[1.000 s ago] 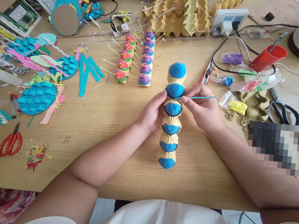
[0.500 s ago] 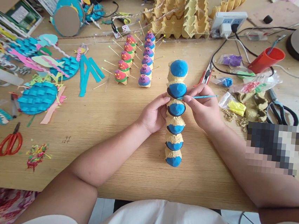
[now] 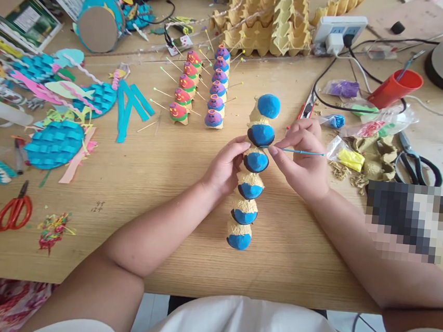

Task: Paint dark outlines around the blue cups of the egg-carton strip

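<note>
A long strip of egg-carton bumps (image 3: 250, 179) stands out in the middle, each bump partly covered in blue, several with a dark rim along the lower edge. My left hand (image 3: 225, 166) grips its left side near the second and third bumps, fingertips partly hidden behind it. Between the thumb and fingers of my right hand (image 3: 304, 158) is a thin blue tool (image 3: 303, 152), whose tip touches the dark rim under the second bump from the top.
Two decorated carton strips (image 3: 186, 87) with pins stand behind to the left. Red-handled scissors (image 3: 15, 211) lie at left, black-handled scissors (image 3: 417, 164) at right. A red cup (image 3: 397, 89), clay packets and a cutter (image 3: 308, 106) are at back right. Another person's arm shows at lower left.
The strip has tilted, its lower end swinging left and its top slightly right. My right hand has turned a little, and the blue tool now lies more level.
</note>
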`<state>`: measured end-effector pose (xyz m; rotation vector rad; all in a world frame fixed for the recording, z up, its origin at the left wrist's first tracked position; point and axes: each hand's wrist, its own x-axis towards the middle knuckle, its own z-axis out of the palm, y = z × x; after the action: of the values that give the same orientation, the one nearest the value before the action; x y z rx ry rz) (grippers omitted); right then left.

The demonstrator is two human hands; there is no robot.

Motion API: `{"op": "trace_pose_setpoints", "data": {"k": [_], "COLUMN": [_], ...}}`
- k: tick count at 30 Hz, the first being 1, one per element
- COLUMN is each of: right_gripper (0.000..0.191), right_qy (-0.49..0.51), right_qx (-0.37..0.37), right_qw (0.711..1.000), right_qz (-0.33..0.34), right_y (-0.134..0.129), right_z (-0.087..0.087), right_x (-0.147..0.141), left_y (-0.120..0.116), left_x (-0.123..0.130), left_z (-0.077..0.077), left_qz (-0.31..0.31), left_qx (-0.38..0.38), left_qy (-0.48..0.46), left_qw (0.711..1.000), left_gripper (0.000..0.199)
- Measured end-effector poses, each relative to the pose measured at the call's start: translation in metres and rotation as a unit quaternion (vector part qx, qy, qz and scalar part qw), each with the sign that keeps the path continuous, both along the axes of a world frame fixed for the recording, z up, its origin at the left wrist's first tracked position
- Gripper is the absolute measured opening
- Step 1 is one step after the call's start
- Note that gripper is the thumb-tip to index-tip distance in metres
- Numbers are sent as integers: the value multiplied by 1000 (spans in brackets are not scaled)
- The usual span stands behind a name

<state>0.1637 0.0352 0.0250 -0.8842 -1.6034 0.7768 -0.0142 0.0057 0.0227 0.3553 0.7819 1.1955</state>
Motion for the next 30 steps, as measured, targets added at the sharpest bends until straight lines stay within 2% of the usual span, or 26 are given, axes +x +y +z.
{"op": "trace_pose_setpoints", "data": {"k": [6,10,14,19,24,30], "right_gripper": [36,33,27,24,26,23], "right_qy": [-3,-13,-25,-68,-105,-109], "right_qx": [-8,-5,10,77,153,161], "right_qw": [1000,1000,1000,994,982,980], "right_qz": [6,-4,-10,-28,-31,-36], "right_y": [-4,-3,-3,-1,6,8], "right_z": [3,2,0,-5,-14,-16], "right_x": [0,0,0,3,7,7], "left_y": [0,-1,-1,-1,-2,-3], "left_x": [1,1,1,2,2,3], "left_z": [-2,-2,-2,-1,0,1], "left_qz": [-1,9,8,18,24,28], "left_qx": [-7,4,21,76,76,64], "left_qy": [-5,31,8,58,71,81], "left_qw": [1000,999,1000,995,994,994], "left_gripper": [18,13,11,9,13,14]}}
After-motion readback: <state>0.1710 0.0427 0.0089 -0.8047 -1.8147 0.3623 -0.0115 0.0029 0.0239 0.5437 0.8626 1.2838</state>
